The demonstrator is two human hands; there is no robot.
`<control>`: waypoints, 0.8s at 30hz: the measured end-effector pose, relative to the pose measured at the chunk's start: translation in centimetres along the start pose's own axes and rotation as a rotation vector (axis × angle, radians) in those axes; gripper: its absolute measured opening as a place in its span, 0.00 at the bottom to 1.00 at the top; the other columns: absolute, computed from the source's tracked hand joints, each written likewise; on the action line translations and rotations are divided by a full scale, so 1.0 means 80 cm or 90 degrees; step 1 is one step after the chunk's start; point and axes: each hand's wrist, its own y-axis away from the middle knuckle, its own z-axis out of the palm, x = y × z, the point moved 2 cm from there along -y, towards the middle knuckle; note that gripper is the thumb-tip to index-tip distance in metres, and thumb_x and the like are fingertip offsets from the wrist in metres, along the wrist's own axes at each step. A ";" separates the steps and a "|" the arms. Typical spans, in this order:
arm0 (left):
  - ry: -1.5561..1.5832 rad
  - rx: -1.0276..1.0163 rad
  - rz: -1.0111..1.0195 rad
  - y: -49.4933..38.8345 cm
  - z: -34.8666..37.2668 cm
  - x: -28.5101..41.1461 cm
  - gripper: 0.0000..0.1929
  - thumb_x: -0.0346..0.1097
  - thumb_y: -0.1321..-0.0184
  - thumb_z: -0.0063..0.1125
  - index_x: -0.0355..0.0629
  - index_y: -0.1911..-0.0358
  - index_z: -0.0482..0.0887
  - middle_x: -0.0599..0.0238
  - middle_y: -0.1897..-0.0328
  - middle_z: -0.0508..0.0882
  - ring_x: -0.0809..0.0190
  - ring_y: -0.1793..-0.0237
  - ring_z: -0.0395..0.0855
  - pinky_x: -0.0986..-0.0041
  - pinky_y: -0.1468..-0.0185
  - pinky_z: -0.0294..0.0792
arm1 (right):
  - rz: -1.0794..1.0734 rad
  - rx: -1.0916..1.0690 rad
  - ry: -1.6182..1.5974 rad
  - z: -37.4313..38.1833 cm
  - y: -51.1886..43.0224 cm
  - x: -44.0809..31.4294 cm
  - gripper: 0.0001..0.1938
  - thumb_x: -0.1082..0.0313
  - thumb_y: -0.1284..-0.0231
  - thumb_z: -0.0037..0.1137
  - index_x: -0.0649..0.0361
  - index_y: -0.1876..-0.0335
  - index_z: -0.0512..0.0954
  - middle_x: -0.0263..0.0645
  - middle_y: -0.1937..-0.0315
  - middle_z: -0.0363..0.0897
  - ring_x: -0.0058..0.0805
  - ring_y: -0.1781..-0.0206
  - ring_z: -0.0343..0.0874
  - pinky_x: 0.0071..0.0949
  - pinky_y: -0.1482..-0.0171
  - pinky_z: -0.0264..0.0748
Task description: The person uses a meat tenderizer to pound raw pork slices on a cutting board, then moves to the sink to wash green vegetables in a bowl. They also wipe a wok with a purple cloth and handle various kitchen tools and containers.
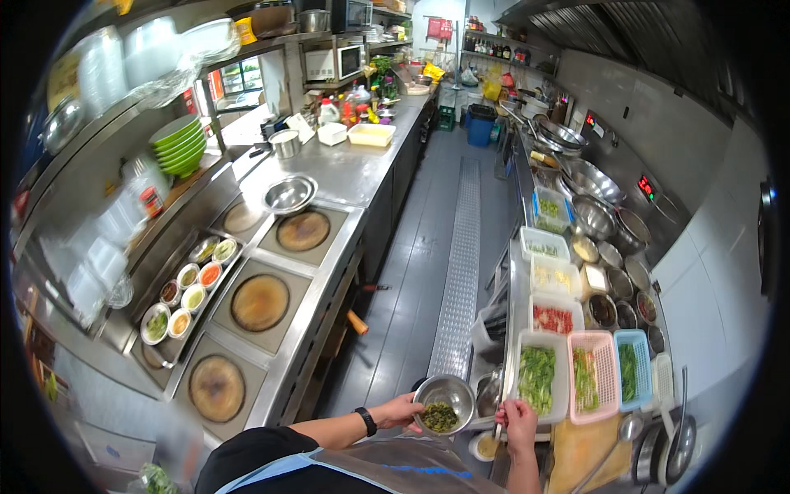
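Observation:
My left hand (399, 412), with a black band on the wrist, grips the rim of a steel bowl (449, 395) low at the centre. Chopped dark green vegetables (439, 417) lie in that bowl. My right hand (516, 415) is at the edge of the right-hand counter, fingers bent together; whether it holds something small cannot be told. Just beyond it stands a white tub of cut green vegetables (538, 378), beside a pink basket (594, 378) and a blue basket (631, 369). A small tub of pale brown contents (486, 446) sits below, between my hands.
Flat round hotplates (259, 302) and a tray of small filled bowls (185, 296) line the left counter. A wooden handle (357, 322) juts into the aisle. Tubs of red pieces (553, 318), steel pots, a cutting board (586, 449) and ladle (629, 427) occupy the right side.

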 end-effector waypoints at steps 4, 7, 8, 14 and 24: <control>0.003 0.077 -0.012 -0.096 -0.068 0.100 0.22 0.32 0.30 0.53 0.41 0.33 0.68 0.55 0.44 0.82 0.56 0.54 0.89 0.65 0.59 0.89 | 0.028 -0.011 0.025 0.059 -0.138 -0.048 0.08 0.66 0.28 0.61 0.64 0.58 0.80 0.32 0.72 0.80 0.17 0.73 0.77 0.20 0.72 0.76; -0.036 0.157 0.062 -0.133 -0.110 0.221 0.21 0.31 0.30 0.55 0.42 0.35 0.71 0.58 0.48 0.84 0.59 0.61 0.89 0.66 0.61 0.89 | -0.071 -0.113 0.046 0.147 -0.257 -0.138 0.08 0.66 0.28 0.60 0.64 0.58 0.80 0.31 0.72 0.80 0.16 0.73 0.76 0.20 0.69 0.75; -0.036 0.207 0.104 -0.136 -0.112 0.265 0.21 0.30 0.31 0.55 0.42 0.36 0.72 0.59 0.49 0.84 0.59 0.62 0.89 0.66 0.62 0.89 | -0.134 -0.184 0.068 0.177 -0.294 -0.183 0.08 0.67 0.27 0.60 0.65 0.57 0.81 0.31 0.71 0.80 0.16 0.72 0.76 0.20 0.68 0.75; 0.099 0.349 0.264 -0.167 -0.192 0.429 0.18 0.29 0.30 0.54 0.40 0.38 0.73 0.57 0.49 0.85 0.58 0.60 0.90 0.68 0.64 0.88 | -0.402 -0.483 0.007 0.361 -0.424 -0.481 0.08 0.70 0.27 0.58 0.68 0.53 0.81 0.35 0.66 0.82 0.17 0.65 0.78 0.22 0.63 0.77; 0.204 0.569 0.376 -0.289 -0.428 0.658 0.14 0.32 0.31 0.54 0.42 0.44 0.74 0.60 0.55 0.86 0.59 0.69 0.88 0.69 0.71 0.84 | -0.518 -0.513 0.298 0.633 -0.789 -0.295 0.13 0.66 0.36 0.62 0.58 0.48 0.82 0.46 0.31 0.70 0.49 0.33 0.75 0.43 0.33 0.75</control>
